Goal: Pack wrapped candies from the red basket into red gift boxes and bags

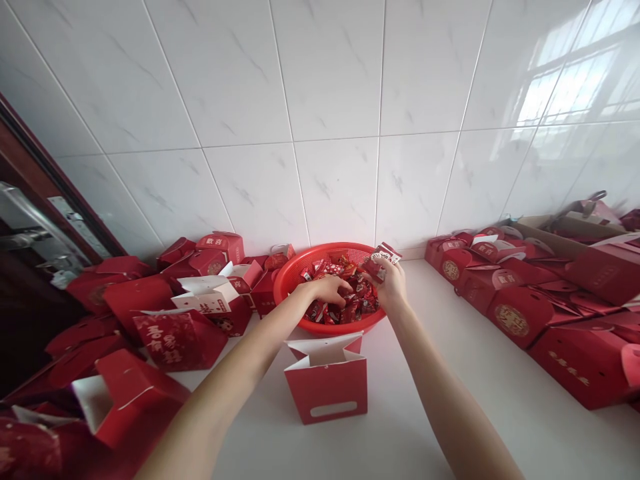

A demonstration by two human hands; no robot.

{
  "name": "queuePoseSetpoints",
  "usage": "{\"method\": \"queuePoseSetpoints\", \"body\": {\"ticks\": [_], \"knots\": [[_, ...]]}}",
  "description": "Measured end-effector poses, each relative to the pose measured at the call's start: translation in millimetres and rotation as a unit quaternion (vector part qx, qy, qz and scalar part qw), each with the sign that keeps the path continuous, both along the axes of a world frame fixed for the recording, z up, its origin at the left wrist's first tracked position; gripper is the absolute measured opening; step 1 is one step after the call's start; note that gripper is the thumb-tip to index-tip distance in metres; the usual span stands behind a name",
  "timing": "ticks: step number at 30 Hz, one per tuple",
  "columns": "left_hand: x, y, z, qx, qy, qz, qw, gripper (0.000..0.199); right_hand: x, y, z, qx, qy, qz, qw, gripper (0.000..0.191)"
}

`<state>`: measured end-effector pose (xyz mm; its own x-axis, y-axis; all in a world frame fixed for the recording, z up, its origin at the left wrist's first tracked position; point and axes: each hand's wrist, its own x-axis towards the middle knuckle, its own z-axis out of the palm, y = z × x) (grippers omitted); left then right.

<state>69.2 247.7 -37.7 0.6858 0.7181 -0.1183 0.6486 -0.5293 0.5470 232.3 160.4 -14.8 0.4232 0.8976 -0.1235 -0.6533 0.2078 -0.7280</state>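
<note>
A red plastic basket (286, 315) holds many small wrapped candies (357, 300), mostly in red wrappers. My left hand (330, 290) reaches in over its left side, fingers bent down and apart among the candies; its fingertips are partly hidden. Over the basket's right rim, my right hand (393, 283) is closed on small red-and-white packets (384, 255) with printed lettering. Just in front of the basket, between my forearms, a red paper gift box (327, 387) stands upright with its top open. Its front has a pale oblong slot, and its white inner walls show.
Red gift boxes crowd the left side, some with open flaps, including a white-topped one (213, 300). Rows of closed red boxes (510, 313) line the right. A tiled wall (335, 187) rises behind the white tabletop (400, 400). A metal door handle (30, 237) is at far left.
</note>
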Motion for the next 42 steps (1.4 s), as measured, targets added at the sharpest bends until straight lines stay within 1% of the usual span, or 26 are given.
{"method": "queuePoseSetpoints", "body": {"ticks": [6,8,10,13,17,19,24,26,28,31,34,36,38,42], "knots": [[0.9,0.6,-3.2,0.011,0.008,0.024,1.0,0.041,-0.6,-1.5,1.2,0.001,0.006,0.001,1.0,0.017],[-0.6,1.2,-4.2,0.017,0.017,0.034,0.999,0.044,-0.5,-1.9,0.8,0.003,-0.002,0.001,1.0,0.019],[-1.8,1.2,-4.0,0.024,0.012,0.036,0.999,0.052,-0.3,-1.9,0.0,0.006,-0.009,0.001,1.0,0.02],[-1.5,-0.2,-1.3,0.03,-0.027,0.035,0.999,0.061,-0.3,-1.5,-1.0,0.007,-0.008,-0.004,1.0,0.02],[0.5,-2.8,3.7,0.044,-0.091,0.042,0.994,0.065,-0.7,-1.3,-0.9,0.007,-0.007,-0.005,1.0,0.018],[0.9,-3.3,5.7,0.057,-0.115,0.055,0.99,0.066,-0.8,-1.3,-0.6,0.007,-0.009,-0.005,1.0,0.017],[0.3,-1.6,8.4,0.114,-0.129,0.101,0.98,0.069,-0.4,-1.4,0.1,0.005,-0.001,-0.009,1.0,0.015],[0.6,-0.6,8.9,0.121,-0.142,0.107,0.977,0.069,-0.1,-1.4,0.3,0.006,-0.001,-0.008,1.0,0.015],[1.7,-0.2,9.8,0.119,-0.171,0.102,0.973,0.067,-0.4,-1.5,0.4,0.006,-0.005,-0.007,1.0,0.015],[4.6,-1.0,12.9,0.106,-0.249,0.091,0.958,0.065,-2.7,-1.8,-0.1,0.004,-0.024,-0.005,1.0,0.015],[7.3,-4.1,17.9,0.069,-0.333,0.08,0.937,0.063,-5.9,-1.5,-2.3,0.01,-0.072,-0.005,0.997,0.02],[8.1,-6.2,20.7,0.04,-0.37,0.069,0.926,0.061,-7.0,-0.9,-4.7,0.012,-0.104,-0.002,0.995,0.025],[8.2,-7.1,21.6,0.024,-0.382,0.06,0.922,0.061,-6.8,-0.2,-6.9,0.014,-0.125,0.018,0.992,0.027],[7.9,-5.0,17.7,0.022,-0.363,0.047,0.93,0.063,-5.3,-1.2,-8.3,0.028,-0.144,0.062,0.987,0.027]]}}
